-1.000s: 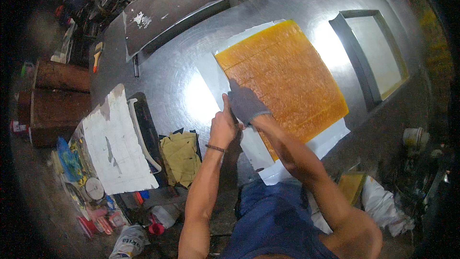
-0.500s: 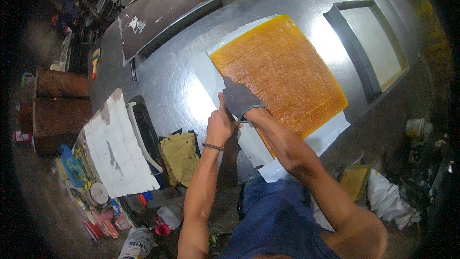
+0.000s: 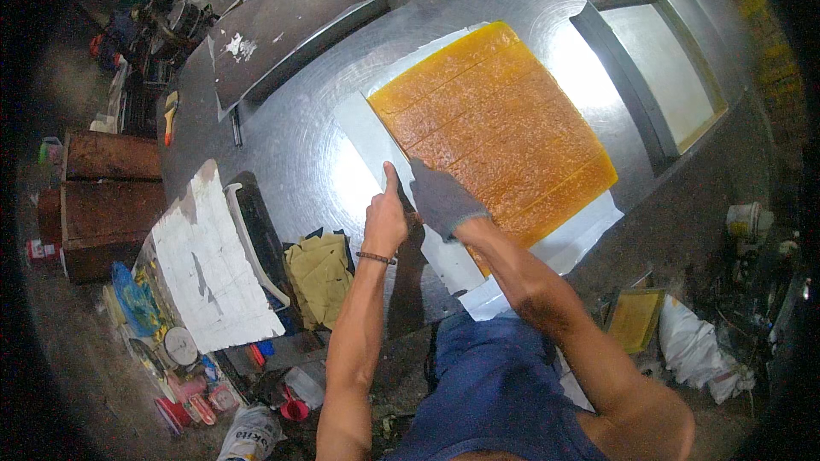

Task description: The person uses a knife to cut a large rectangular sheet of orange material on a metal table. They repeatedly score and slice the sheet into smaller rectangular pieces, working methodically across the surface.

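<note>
A large amber slab [image 3: 504, 128] with a bumpy surface and straight lines across it lies on a pale sheet [image 3: 363, 124], which shows past several of its sides. My right hand [image 3: 446, 202], in a dark grey glove, is at the slab's left edge. Its fingers are pressed together, and whatever they may grip is hidden. Bare, with a beaded bracelet on the wrist, my left hand [image 3: 387, 220] is just left of the glove. The index finger points away from me along the pale sheet; the other fingers are curled, their inside hidden.
A metal table [image 3: 299, 154] carries the slab. An open rectangular frame [image 3: 623, 85] lies right, a dark panel [image 3: 299, 17] far left, and a brush [image 3: 171, 117] by the left edge. Folded tan cloth [image 3: 318, 280] and a white board [image 3: 209, 260] are near left.
My gloved right hand has shifted a little right and toward me, so a gap shows between the two hands. My left index finger stays stretched out.
</note>
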`<state>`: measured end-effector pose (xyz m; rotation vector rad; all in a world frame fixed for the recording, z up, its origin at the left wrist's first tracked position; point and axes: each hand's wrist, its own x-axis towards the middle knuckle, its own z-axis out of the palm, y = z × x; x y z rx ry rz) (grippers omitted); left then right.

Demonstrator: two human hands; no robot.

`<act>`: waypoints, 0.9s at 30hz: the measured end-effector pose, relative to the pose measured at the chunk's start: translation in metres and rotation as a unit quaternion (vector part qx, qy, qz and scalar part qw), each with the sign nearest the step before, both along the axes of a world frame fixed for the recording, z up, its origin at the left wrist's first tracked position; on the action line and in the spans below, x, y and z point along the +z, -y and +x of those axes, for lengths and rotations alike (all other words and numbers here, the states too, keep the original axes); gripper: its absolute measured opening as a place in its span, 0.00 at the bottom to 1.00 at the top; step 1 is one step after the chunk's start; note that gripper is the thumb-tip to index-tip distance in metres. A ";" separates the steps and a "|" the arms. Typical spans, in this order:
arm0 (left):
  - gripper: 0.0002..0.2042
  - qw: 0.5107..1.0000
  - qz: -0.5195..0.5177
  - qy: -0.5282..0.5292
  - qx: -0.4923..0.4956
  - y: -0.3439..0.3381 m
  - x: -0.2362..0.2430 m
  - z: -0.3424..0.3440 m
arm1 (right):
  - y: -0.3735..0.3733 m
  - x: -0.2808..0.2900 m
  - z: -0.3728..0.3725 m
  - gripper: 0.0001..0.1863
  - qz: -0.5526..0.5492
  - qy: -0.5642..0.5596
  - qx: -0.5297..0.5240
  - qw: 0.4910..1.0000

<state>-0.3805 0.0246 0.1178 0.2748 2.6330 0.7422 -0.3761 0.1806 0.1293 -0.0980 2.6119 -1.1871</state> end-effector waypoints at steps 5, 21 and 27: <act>0.53 1.000 -0.020 -0.019 0.004 0.002 -0.011 -0.001 | -0.002 -0.007 0.003 0.29 0.015 -0.015 0.015 1.000; 0.60 0.998 -0.054 0.012 0.012 -0.007 0.004 -0.002 | -0.014 0.000 0.046 0.16 -0.020 0.007 -0.013 1.000; 0.61 0.999 -0.035 0.025 0.015 -0.007 0.010 -0.001 | -0.021 0.006 0.074 0.15 -0.019 0.018 -0.037 0.999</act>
